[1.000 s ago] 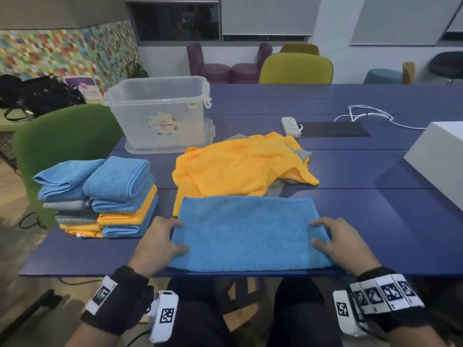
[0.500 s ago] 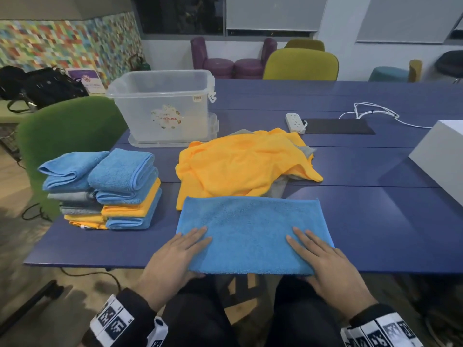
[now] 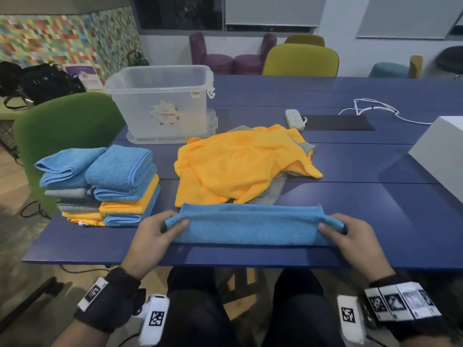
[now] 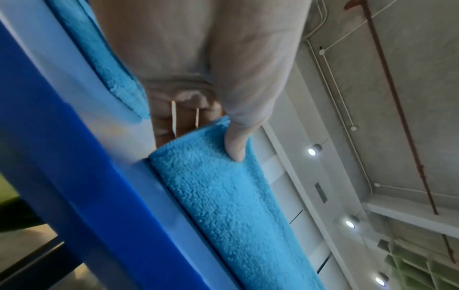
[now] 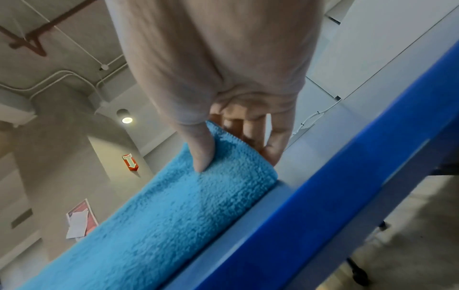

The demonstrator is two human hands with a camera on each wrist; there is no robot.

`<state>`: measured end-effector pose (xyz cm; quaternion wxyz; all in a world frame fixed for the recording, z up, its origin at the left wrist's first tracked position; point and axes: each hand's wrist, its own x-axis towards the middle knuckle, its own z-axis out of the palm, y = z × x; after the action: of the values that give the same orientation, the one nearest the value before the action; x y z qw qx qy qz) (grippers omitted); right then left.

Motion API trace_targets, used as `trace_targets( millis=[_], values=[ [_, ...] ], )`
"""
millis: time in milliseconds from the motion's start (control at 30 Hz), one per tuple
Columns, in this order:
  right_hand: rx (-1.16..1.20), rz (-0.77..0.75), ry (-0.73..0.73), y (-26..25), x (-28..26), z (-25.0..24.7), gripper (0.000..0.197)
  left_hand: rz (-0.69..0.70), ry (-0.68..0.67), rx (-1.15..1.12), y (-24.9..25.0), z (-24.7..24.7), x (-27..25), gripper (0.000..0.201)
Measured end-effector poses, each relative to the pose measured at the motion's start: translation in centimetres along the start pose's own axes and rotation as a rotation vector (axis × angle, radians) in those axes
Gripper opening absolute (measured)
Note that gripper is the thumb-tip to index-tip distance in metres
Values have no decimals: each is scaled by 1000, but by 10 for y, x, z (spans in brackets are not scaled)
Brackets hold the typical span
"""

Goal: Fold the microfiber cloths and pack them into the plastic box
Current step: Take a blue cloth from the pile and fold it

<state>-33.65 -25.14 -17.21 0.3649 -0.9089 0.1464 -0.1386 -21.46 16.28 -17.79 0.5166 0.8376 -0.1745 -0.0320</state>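
Fingers (image 3: 184, 222) and (image 3: 323, 226) pinched both ends of blue cloth (image 3: 250, 230), near edge lifted off bench (image 3: 375, 221).
Looked soft, light, floppy; best held at corners, taut.

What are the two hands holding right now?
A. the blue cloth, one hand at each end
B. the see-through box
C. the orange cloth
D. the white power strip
A: the left hand and the right hand each pinch one end of the blue cloth, thumbs on top, at the near edge of the blue table.
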Motion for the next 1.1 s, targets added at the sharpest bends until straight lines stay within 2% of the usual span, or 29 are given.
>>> trace_targets(
  millis=[100, 167, 267, 400, 533, 633, 800, 1100],
  values=[
    [-52, 97, 22, 5, 12, 9, 42, -57, 101, 97, -16, 8, 15, 57],
    [-86, 129, 19, 3, 17, 15, 42, -61, 130, 169, -18, 13, 22, 65],
    [-187, 187, 55, -3, 21, 22, 41, -80, 166, 305, -11, 21, 28, 55],
    [-351, 204, 93, -11, 21, 30, 37, -170, 208, 431, -12, 28, 34, 49],
    [-428, 241, 80, -12, 27, 33, 37, -219, 231, 560, -11, 33, 36, 44],
    [-435, 290, 49, -13, 32, 33, 37, -245, 230, 657, -8, 37, 40, 36],
    [-430, 335, 36, -17, 36, 33, 35, -344, 203, 766, -6, 41, 49, 42],
    [-328, 390, 73, -23, 32, 33, 29, -373, 238, 778, 0, 43, 50, 45]
  ],
)
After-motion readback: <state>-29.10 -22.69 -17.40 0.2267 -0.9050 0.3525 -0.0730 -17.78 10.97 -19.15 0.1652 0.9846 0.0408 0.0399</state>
